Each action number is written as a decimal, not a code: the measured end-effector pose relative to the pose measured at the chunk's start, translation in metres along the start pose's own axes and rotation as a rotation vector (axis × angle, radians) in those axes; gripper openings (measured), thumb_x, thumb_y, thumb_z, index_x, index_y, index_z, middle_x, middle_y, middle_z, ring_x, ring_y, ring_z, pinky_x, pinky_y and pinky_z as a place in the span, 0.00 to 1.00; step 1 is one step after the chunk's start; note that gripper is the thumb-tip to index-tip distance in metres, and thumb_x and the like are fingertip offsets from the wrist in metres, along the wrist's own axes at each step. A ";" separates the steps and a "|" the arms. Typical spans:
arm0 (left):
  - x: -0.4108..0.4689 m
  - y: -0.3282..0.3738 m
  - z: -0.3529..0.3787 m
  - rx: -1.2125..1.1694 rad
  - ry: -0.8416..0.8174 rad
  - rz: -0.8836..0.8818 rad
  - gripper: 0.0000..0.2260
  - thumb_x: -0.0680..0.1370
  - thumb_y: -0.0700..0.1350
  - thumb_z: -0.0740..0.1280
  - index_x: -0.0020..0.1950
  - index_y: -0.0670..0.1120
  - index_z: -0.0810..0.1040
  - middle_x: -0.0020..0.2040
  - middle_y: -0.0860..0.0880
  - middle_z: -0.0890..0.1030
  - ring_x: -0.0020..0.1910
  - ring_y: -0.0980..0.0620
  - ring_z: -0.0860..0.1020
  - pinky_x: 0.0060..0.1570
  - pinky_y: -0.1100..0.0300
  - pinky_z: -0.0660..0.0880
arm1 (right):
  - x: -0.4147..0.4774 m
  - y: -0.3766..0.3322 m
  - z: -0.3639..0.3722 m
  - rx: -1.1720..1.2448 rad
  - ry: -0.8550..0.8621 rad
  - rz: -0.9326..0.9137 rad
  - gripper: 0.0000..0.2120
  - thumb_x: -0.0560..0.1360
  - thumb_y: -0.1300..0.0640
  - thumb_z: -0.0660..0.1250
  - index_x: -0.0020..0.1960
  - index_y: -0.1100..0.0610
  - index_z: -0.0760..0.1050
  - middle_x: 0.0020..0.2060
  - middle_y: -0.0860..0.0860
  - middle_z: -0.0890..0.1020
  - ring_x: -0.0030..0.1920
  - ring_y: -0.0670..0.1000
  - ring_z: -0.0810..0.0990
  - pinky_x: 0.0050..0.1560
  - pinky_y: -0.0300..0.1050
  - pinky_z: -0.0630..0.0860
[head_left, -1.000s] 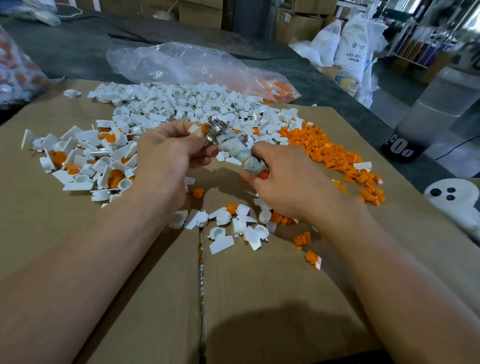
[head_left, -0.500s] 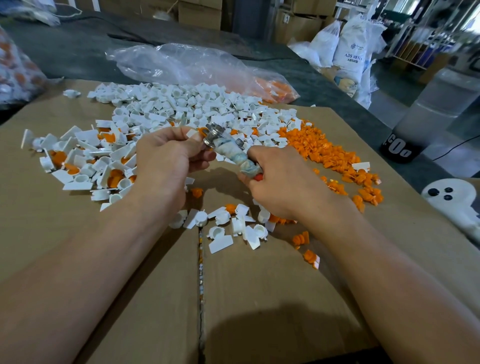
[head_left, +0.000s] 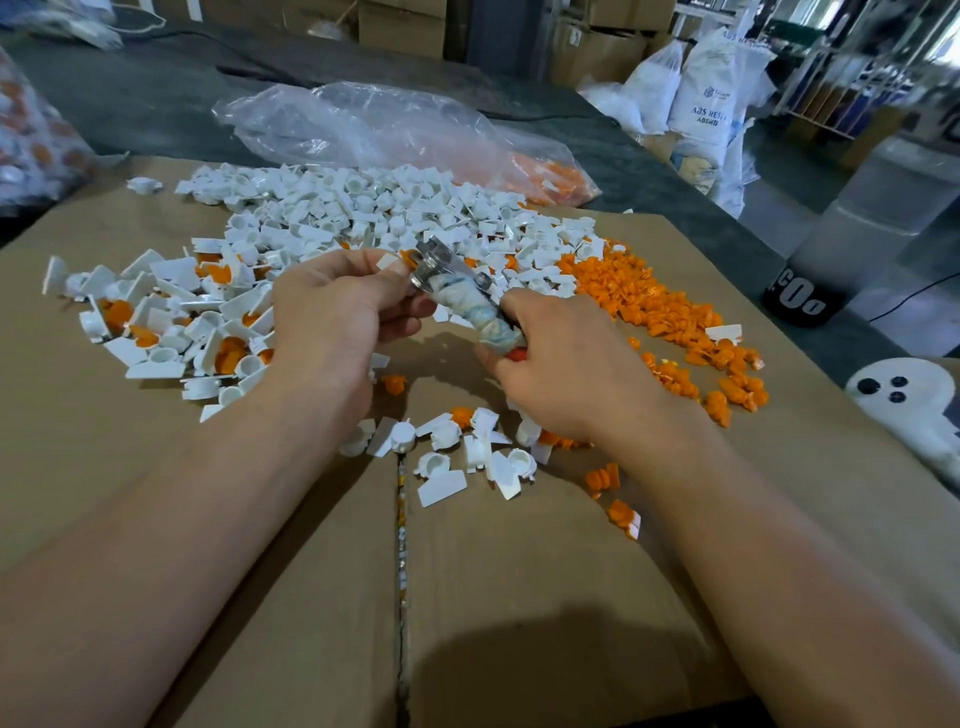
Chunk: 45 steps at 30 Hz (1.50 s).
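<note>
**A:** In the head view, what were the hands doing?

**B:** The right hand (head_left: 571, 369) was curled round the wrapped handle of the tool (head_left: 470, 304). The tool was up in the air between the two hands, with its metal head tilted toward the left hand (head_left: 332, 322). The left thumb and forefinger pinched a small piece (head_left: 397, 259), white with some orange showing, right against that head.

**A:** Was it seated in the tool?

**B:** I couldn't tell, because the fingertips hid the contact.

**A:** And around them?

**B:** White caps (head_left: 363, 208) lay in a heap beyond the hands, and orange plugs (head_left: 649, 301) lay beyond and to the right of the right hand. A mixed heap (head_left: 171, 322) sat left of the left hand, with a few loose ones just below both hands. All of it was on the cardboard surface (head_left: 519, 597), and a clear bag (head_left: 374, 130) lay past the caps.

**A:** What could have gone wrong from there?

**B:** I judged three risks:
- The piece was tiny and held only at the fingertips, so any skew against the head could have popped it out of the pinch. Once in the loose parts below, it would have been hard to pick out.
- A squeeze with the piece off-centre might have crushed or jammed it.
- The left fingertips sat close to the metal, so a slip of the tool could have nipped them.
</note>
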<state>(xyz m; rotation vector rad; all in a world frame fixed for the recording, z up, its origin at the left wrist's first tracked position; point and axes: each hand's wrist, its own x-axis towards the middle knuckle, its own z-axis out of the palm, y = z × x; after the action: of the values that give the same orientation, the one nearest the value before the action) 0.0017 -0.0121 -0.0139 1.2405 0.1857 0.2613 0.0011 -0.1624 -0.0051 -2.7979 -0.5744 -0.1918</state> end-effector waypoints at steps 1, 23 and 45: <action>-0.001 0.000 0.000 0.000 0.002 0.000 0.09 0.75 0.33 0.65 0.37 0.43 0.74 0.27 0.49 0.80 0.25 0.55 0.79 0.26 0.67 0.74 | 0.000 0.001 0.000 0.011 0.014 0.002 0.09 0.74 0.50 0.64 0.43 0.52 0.65 0.36 0.51 0.74 0.35 0.49 0.70 0.28 0.42 0.61; 0.017 0.013 -0.025 0.671 0.165 0.378 0.08 0.73 0.39 0.64 0.37 0.51 0.77 0.32 0.52 0.77 0.33 0.50 0.77 0.38 0.56 0.77 | 0.008 0.075 -0.022 -0.073 0.063 0.507 0.26 0.69 0.41 0.69 0.58 0.57 0.73 0.51 0.54 0.77 0.45 0.51 0.71 0.41 0.46 0.68; 0.016 0.013 -0.027 1.254 0.130 0.464 0.08 0.71 0.36 0.65 0.41 0.49 0.80 0.46 0.45 0.75 0.41 0.45 0.72 0.41 0.53 0.68 | 0.010 0.081 -0.016 -0.054 -0.085 0.549 0.34 0.63 0.28 0.62 0.50 0.57 0.67 0.42 0.51 0.72 0.43 0.52 0.71 0.32 0.44 0.64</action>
<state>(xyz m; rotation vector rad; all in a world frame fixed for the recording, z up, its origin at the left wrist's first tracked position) 0.0083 0.0211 -0.0105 2.5192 0.1691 0.6834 0.0420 -0.2346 -0.0077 -2.8996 0.1970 0.0273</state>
